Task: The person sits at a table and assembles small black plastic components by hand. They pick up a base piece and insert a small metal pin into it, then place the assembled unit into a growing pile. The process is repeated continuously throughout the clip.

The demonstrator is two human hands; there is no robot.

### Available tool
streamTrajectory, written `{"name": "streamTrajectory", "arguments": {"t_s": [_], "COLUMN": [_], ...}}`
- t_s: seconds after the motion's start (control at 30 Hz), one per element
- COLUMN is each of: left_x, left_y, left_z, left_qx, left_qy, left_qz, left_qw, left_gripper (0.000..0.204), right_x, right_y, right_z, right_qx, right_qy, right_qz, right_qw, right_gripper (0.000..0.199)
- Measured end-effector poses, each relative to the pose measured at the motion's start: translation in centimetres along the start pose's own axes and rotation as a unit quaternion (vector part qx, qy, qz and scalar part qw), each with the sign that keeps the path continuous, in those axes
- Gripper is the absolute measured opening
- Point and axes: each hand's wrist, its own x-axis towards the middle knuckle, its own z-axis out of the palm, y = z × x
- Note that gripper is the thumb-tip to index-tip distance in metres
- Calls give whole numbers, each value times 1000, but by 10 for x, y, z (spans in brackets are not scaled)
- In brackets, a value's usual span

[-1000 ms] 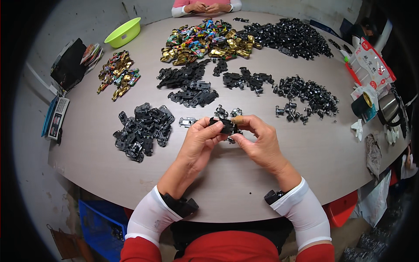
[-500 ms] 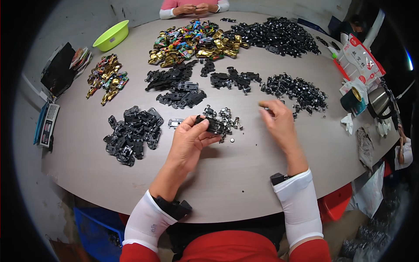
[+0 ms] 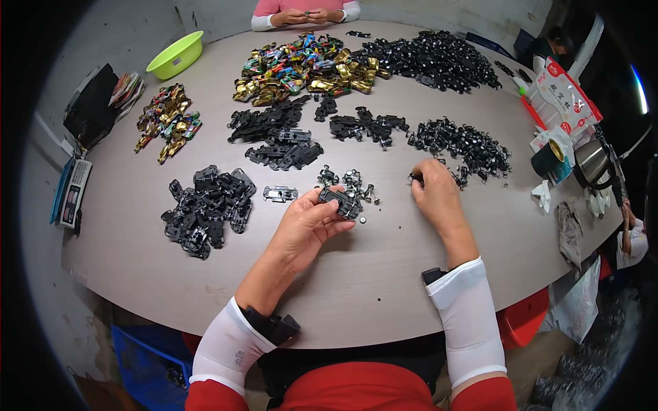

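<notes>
My left hand point(image 3: 307, 222) grips a black plastic chassis part point(image 3: 340, 202) just above the grey table point(image 3: 384, 274). Right behind the part lies a small cluster of metal rivets and black bits point(image 3: 348, 181). My right hand point(image 3: 436, 195) reaches to the near edge of a heap of small black wheel pieces point(image 3: 460, 142). Its fingertips pinch a small black piece point(image 3: 415, 178). A single black-and-silver part point(image 3: 280, 194) lies left of my left hand, beside a pile of assembled black chassis point(image 3: 205, 207).
More black part piles point(image 3: 274, 137) point(image 3: 363, 125) point(image 3: 432, 58), gold and coloured toy car bodies point(image 3: 301, 65) point(image 3: 166, 120), and a green bowl point(image 3: 175, 54) fill the far table. A calculator point(image 3: 70, 194) lies left; a packet point(image 3: 562, 92), mug and kettle point(image 3: 591, 163) stand right. Another person's hands point(image 3: 305, 14) work opposite.
My hands were together on the chassis part. My right hand has since let go and moved right to the wheel pile, while my left hand keeps the part.
</notes>
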Motion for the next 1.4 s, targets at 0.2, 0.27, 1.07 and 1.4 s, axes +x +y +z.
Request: {"name": "streamTrajectory", "arguments": {"t_s": [0.2,0.27,1.07,1.4], "left_x": [-2,-3,1,-4], "left_y": [2,2,-28,-27], "left_z": [2,3,7,18], "left_qx": [18,27,308,377], "left_qy": [14,18,36,66], "left_qz": [0,4,181,253], "left_qw": [1000,999,933,888], "left_gripper": [30,29,18,21], "right_x": [2,3,-17,-21], "right_y": [-13,-19,-100,-109], "right_z": [-3,-12,-7,-4], "right_qx": [324,341,247,231], "right_qy": [-61,-133,-68,-33], "right_qz": [179,228,-21,-6], "right_qw": [927,902,966,972], "right_gripper": [18,19,13,14]}}
